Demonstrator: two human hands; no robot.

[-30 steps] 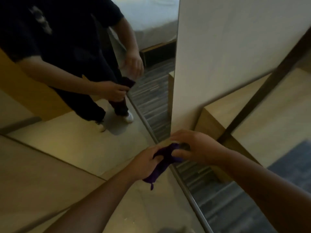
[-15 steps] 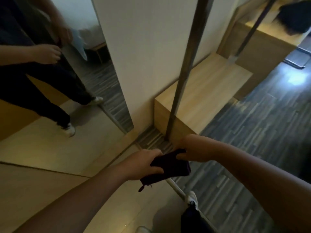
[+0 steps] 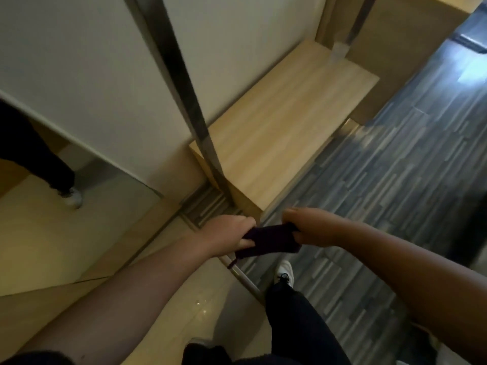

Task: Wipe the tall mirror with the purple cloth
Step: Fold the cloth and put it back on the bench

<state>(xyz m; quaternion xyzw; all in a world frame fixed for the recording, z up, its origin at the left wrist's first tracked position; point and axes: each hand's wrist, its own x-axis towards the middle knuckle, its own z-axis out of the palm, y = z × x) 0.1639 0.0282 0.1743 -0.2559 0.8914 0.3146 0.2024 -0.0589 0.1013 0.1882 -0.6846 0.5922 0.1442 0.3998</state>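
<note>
A dark purple cloth [image 3: 268, 241] is stretched flat between both hands at the lower middle of the head view. My left hand [image 3: 226, 233] grips its left end and my right hand [image 3: 311, 226] grips its right end. The tall mirror [image 3: 39, 159] shows only at the far left, where it reflects dark trousers and a white shoe; its lower corner ends about a hand's width up and left of my left hand. Both hands are away from the glass.
A low light-wood bench [image 3: 284, 122] stands against the white wall just beyond my hands. A dark metal post [image 3: 184, 80] rises from its near corner. Grey striped flooring [image 3: 382, 185] spreads to the right, tan floor to the left. My own leg and white shoe [image 3: 284, 272] are below.
The view has swung right and down, so the mirror slid to the left edge. My hands have drawn apart, pulling the bunched cloth out flat between them.
</note>
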